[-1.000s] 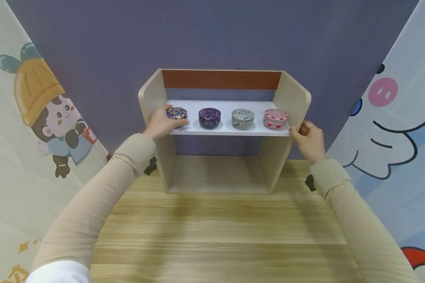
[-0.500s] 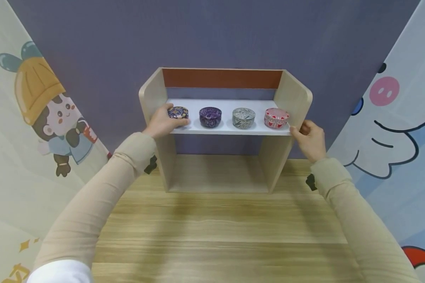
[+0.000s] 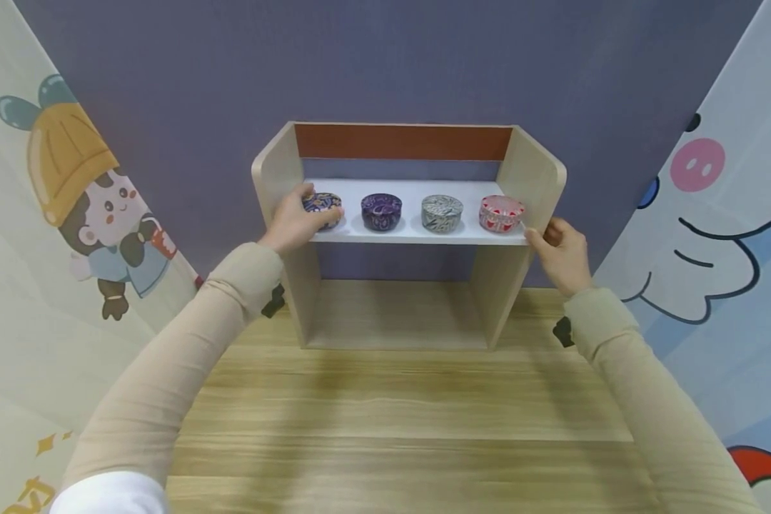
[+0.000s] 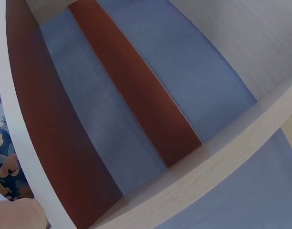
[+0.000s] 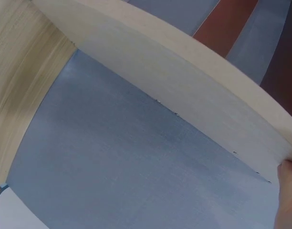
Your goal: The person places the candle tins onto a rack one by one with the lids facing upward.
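Note:
A small wooden shelf unit (image 3: pixel 385 240) holds a row of round patterned tins on its white upper board. My left hand (image 3: pixel 295 220) grips the leftmost tin, a dark blue floral tin (image 3: pixel 321 202), with the thumb across its front. That floral tin (image 4: pixel 7 164) shows only partly at the edge of the left wrist view. To its right stand a purple tin (image 3: pixel 381 213), a grey-green leaf-patterned tin (image 3: pixel 441 214) and a pink tin with red hearts (image 3: pixel 501 214). My right hand (image 3: pixel 562 257) grips the front edge of the right side panel (image 3: pixel 532 187); its fingers behind the panel are partly hidden.
The unit stands on a wood-grain table (image 3: pixel 398 421) against a blue-grey backdrop (image 3: pixel 398 64). Cartoon-printed curtains flank it: the left curtain (image 3: pixel 13 235) and the right curtain (image 3: pixel 739 285). A lower compartment (image 3: pixel 392 314) opens beneath the tins.
My left thumb has shifted slightly upward on the floral tin, so more of its lower front shows. The right hand and the other tins stay in place.

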Action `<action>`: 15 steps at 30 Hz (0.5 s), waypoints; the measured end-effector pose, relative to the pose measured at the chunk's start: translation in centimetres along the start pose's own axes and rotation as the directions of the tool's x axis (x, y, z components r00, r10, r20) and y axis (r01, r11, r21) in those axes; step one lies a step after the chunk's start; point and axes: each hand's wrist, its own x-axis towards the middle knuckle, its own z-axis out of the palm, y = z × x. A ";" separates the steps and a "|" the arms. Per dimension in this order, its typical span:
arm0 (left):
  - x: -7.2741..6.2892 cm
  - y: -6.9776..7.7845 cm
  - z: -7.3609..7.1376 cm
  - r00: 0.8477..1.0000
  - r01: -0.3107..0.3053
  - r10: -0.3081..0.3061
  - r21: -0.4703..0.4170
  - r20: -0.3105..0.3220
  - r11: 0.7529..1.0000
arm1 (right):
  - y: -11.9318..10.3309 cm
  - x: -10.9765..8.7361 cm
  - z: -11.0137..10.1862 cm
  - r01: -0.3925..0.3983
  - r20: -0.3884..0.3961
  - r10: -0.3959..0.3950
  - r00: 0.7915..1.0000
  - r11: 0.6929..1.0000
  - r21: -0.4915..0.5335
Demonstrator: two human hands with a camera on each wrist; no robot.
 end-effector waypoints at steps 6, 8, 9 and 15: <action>-0.4 0.1 -0.1 0.997 -0.054 0.053 -0.020 -0.056 0.998 | 0.0 0.3 -0.1 -0.003 0.019 0.003 1.000 1.000 -0.012; -0.7 0.3 -0.2 0.991 -0.103 0.104 0.010 -0.083 0.995 | 0.0 0.2 -0.2 -0.007 0.035 0.007 0.999 1.000 -0.010; -0.9 0.4 -0.2 0.985 -0.137 0.139 0.031 -0.099 0.990 | -0.1 0.2 -0.3 -0.009 0.040 0.009 0.999 1.000 -0.006; -4.2 0.6 -0.3 0.866 -0.402 0.448 0.224 -0.222 0.888 | 0.1 -0.8 -1.2 0.036 0.005 -0.036 0.999 0.999 -0.002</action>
